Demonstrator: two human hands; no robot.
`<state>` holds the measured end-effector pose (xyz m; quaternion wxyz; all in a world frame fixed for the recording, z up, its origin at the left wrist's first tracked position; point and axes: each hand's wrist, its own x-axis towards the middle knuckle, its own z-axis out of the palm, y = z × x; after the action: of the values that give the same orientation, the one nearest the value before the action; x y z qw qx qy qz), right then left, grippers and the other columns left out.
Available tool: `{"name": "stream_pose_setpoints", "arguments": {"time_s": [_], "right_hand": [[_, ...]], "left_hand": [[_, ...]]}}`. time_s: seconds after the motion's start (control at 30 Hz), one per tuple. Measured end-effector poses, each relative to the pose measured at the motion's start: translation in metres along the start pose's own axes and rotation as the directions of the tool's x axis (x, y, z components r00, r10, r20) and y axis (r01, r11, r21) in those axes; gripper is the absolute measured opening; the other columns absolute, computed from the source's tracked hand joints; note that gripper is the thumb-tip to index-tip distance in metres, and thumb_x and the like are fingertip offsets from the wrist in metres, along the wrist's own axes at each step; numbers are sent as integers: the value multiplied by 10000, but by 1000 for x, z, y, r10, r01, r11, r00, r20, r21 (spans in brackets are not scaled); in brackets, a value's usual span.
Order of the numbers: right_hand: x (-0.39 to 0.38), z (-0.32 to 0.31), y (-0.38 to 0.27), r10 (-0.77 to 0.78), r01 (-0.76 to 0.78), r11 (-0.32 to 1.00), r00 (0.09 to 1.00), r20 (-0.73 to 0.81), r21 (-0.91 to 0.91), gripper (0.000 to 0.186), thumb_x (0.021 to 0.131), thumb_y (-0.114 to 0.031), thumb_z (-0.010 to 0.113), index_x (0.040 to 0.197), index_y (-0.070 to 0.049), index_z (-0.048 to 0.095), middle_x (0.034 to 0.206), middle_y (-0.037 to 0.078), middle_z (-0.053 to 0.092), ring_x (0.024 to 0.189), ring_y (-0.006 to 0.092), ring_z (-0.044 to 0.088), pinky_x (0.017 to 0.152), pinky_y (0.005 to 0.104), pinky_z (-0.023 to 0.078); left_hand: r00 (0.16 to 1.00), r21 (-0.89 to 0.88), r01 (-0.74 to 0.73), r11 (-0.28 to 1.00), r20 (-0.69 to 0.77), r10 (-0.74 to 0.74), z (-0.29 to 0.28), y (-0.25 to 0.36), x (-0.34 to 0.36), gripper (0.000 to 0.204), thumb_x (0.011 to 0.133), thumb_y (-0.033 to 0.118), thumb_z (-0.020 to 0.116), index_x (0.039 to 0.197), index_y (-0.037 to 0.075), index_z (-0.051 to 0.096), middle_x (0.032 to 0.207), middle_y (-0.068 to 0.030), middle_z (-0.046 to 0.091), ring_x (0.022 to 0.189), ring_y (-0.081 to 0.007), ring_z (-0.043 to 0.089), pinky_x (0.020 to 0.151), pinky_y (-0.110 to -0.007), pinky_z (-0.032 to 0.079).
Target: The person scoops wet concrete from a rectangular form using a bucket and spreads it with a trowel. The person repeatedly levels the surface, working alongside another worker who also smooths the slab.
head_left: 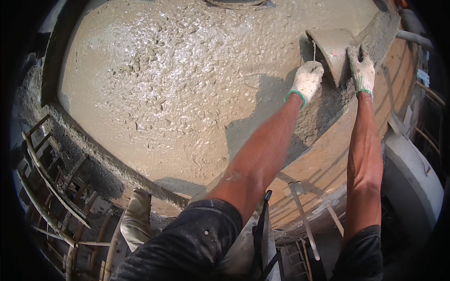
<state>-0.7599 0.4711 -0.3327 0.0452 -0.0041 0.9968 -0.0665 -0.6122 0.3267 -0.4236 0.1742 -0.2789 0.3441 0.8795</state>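
Note:
A cement-coated, curved pan [335,44] stands tilted on its side at the edge of the wet concrete [178,84]. My left hand [307,79], in a white knit glove with a green cuff, is closed around a thin cord or wire that hangs at the pan's left rim. My right hand [362,72], in a matching glove, grips the pan's right side, where thumb and fingers close on its edge. The inside of the pan is mostly hidden from here. Rougher, stiffer concrete [321,117] lies just below the pan.
A plywood board [318,159] borders the concrete on the near right, with a metal bar [304,220] lying across its edge. Bamboo scaffolding [51,206] rises at the lower left, beside a concrete-smeared edge form [112,164]. A round rim [239,4] shows at the top.

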Motion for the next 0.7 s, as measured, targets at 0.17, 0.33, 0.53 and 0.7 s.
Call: {"name": "stream_pose_setpoints", "arguments": {"time_s": [0.17,0.33,0.53,0.7], "right_hand": [[-11,90,-29,36,-49,998,950,311,33,924,935,-648,674,1623,-65,470,1533,264,590,1428,388,573,1189,433,452],[-101,136,-76,-73,24,993,896,439,116,878,921,-608,703,1569,-38,540,1481,263,631,1394,393,593,1173,435,467],[-197,156,-115,-140,-146,932,701,699,333,808,938,-587,678,1538,-56,577,1474,238,647,1372,408,606,1139,451,475],[-255,149,-88,52,-415,899,424,904,143,736,994,-537,620,1494,2,600,1361,219,716,1231,320,679,1059,410,490]], "left_hand": [[990,486,-16,874,-116,83,-121,-28,-37,333,1072,326,630,1140,10,708,921,-38,678,778,-155,616,722,-358,523],[943,166,129,978,-324,-69,-174,-42,-167,395,1088,375,646,1248,20,712,1009,-8,652,840,-129,616,766,-341,539],[788,47,309,950,-572,-228,-147,7,-291,402,1086,313,640,1347,8,656,1023,-60,680,906,-157,648,810,-320,526],[801,567,240,788,-575,170,-78,13,-300,426,1013,269,617,1302,-44,629,1156,-357,703,1168,-520,661,996,-550,493]]}}
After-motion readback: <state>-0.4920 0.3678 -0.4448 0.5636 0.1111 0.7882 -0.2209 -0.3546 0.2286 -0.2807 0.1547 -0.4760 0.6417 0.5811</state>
